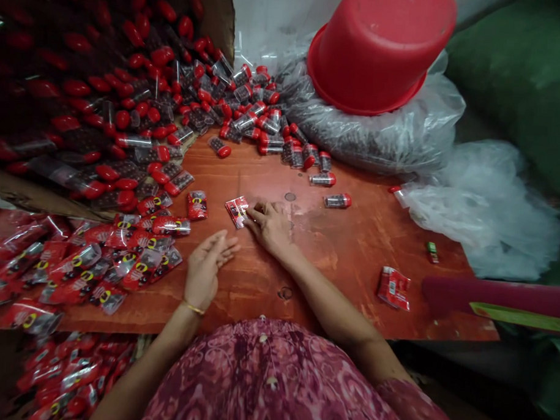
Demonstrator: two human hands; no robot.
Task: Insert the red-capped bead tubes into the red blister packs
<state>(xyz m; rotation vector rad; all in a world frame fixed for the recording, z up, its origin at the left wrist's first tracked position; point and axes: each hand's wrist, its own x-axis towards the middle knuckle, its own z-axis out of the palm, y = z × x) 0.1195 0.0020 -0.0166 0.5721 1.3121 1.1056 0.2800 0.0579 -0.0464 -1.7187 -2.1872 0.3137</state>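
My right hand (271, 225) lies on the reddish wooden table (343, 249), fingertips on a small red packet (237, 211) at the table's middle. My left hand (207, 265) hovers just left of it, palm turned inward, fingers apart and holding nothing. Another red packet (197, 205) lies a little farther left. A heap of filled red-and-clear packets (89, 264) covers the table's left side.
Several clear tubes with red caps (141, 101) are piled at the back left and spill to the centre (282, 143). An upturned red bucket (380, 48) rests on a plastic bag (383, 137). A lone packet (393, 288) and white plastic (482, 205) lie right.
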